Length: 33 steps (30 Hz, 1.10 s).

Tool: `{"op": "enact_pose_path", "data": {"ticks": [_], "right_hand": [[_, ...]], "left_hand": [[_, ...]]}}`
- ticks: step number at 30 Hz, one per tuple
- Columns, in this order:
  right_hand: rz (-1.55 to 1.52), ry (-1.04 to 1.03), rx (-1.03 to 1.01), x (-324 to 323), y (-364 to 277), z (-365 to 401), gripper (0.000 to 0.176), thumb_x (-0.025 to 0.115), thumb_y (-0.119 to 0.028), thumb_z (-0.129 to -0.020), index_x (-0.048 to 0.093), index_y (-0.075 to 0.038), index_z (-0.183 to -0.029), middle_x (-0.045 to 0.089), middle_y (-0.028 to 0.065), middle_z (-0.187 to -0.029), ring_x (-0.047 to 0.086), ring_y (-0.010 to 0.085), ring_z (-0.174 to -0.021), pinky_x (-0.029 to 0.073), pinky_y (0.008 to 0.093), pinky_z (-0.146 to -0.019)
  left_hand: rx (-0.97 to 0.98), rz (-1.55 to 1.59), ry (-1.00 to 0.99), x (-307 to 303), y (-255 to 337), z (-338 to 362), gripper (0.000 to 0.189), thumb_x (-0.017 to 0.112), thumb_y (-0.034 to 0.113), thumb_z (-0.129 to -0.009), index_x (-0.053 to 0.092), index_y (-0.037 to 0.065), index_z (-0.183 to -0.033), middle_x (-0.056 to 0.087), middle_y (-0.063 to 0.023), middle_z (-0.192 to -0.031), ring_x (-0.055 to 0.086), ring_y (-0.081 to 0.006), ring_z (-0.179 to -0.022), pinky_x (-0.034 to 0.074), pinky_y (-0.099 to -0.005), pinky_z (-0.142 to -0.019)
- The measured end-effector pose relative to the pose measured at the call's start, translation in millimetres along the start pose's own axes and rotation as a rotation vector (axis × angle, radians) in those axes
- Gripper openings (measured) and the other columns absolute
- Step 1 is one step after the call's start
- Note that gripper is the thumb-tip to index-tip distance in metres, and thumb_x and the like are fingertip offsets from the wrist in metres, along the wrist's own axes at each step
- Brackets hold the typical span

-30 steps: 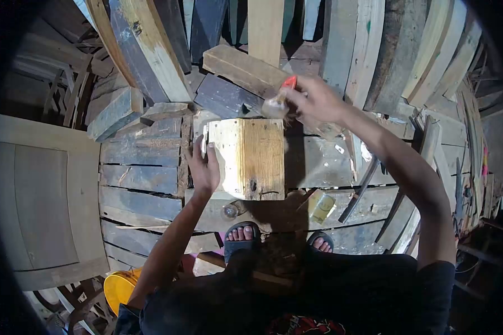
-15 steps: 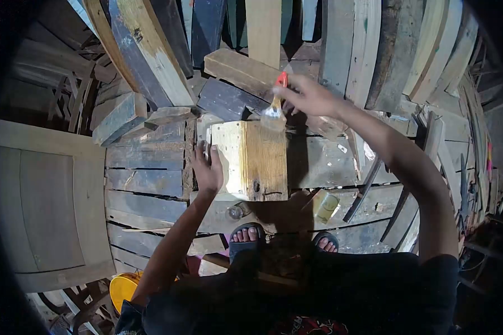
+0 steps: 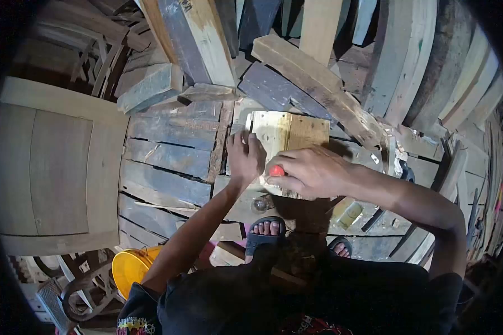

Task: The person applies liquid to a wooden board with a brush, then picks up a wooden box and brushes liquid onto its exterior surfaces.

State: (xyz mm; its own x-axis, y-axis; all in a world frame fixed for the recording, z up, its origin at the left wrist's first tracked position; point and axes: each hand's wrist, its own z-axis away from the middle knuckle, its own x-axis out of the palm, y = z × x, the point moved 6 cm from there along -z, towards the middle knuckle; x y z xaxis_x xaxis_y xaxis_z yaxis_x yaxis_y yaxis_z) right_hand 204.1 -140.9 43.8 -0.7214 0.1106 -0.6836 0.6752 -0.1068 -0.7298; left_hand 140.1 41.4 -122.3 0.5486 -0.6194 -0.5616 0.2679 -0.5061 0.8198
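Note:
A squared wooden block (image 3: 309, 129) stands in front of my feet, with a pale, brightly lit left face and a browner right face. My left hand (image 3: 246, 159) is at its left edge, fingers bent against the wood. My right hand (image 3: 313, 170) is closed around a paintbrush (image 3: 276, 171) over the lower part of the block. Only the brush's red handle end shows; its bristles are hidden under the hand.
Beams and planks (image 3: 324, 84) lie and lean beyond the block. A glass jar (image 3: 259, 205) and a yellowish container (image 3: 349, 214) are near my sandalled feet. A yellow bucket (image 3: 129, 269) is at lower left, below a panelled wooden door (image 3: 61, 173).
My right hand has brought the paintbrush from above the block's far end down and nearer to me. My left hand stays at the left edge, its fingers more bent. The view has shifted.

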Motion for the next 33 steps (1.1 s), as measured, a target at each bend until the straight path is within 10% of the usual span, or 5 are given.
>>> {"op": "enact_pose_path", "data": {"ticks": [7,16,22,29,33], "right_hand": [[-0.264,0.380,0.397,-49.4,93.5,-17.5,0.027,0.061,-0.024,-0.110,0.069,0.001,-0.117,0.075,0.0192,-0.099,0.074,0.0303,-0.090,0.058,0.0432,-0.084],[0.549,0.284,-0.425,-3.9,42.1,9.4,0.024,0.068,-0.014,-0.098,0.069,-0.008,-0.121,0.069,0.0158,-0.125,0.075,0.0308,-0.098,0.067,0.0427,-0.085],[0.047,0.007,-0.209,45.5,-7.2,51.0,0.031,0.068,-0.022,-0.101,0.066,-0.004,-0.126,0.068,0.0181,-0.118,0.075,0.0291,-0.090,0.071,0.0363,-0.066],[-0.380,0.481,0.465,-37.6,112.7,46.2,0.030,0.059,-0.027,-0.112,0.071,-0.001,-0.119,0.076,0.0170,-0.104,0.077,0.0209,-0.086,0.061,0.0331,-0.070],[-0.061,0.596,0.311,-81.9,113.9,48.0,0.032,0.060,-0.030,-0.111,0.072,-0.002,-0.123,0.078,0.0135,-0.103,0.078,0.0237,-0.088,0.060,0.0388,-0.074]], "left_hand": [[0.042,-0.041,0.069,-7.1,12.2,2.0,0.043,0.060,0.023,-0.106,0.061,-0.006,-0.137,0.063,-0.0291,-0.120,0.059,-0.0457,-0.114,0.046,-0.0533,-0.102],[-0.029,-0.054,0.001,-2.0,-2.0,0.3,0.042,0.055,0.022,-0.110,0.059,-0.008,-0.137,0.063,-0.0294,-0.122,0.061,-0.0407,-0.116,0.047,-0.0474,-0.104],[0.038,-0.066,0.052,-6.1,8.8,2.5,0.048,0.057,0.028,-0.105,0.060,-0.007,-0.138,0.062,-0.0313,-0.123,0.058,-0.0481,-0.116,0.045,-0.0546,-0.104],[0.006,-0.036,0.047,1.4,-5.6,0.8,0.048,0.056,0.028,-0.106,0.059,-0.008,-0.138,0.060,-0.0328,-0.125,0.056,-0.0491,-0.120,0.043,-0.0548,-0.107],[-0.015,-0.092,0.006,-2.0,4.1,3.0,0.047,0.055,0.027,-0.108,0.058,-0.008,-0.139,0.060,-0.0324,-0.130,0.057,-0.0468,-0.125,0.043,-0.0517,-0.110]]}}
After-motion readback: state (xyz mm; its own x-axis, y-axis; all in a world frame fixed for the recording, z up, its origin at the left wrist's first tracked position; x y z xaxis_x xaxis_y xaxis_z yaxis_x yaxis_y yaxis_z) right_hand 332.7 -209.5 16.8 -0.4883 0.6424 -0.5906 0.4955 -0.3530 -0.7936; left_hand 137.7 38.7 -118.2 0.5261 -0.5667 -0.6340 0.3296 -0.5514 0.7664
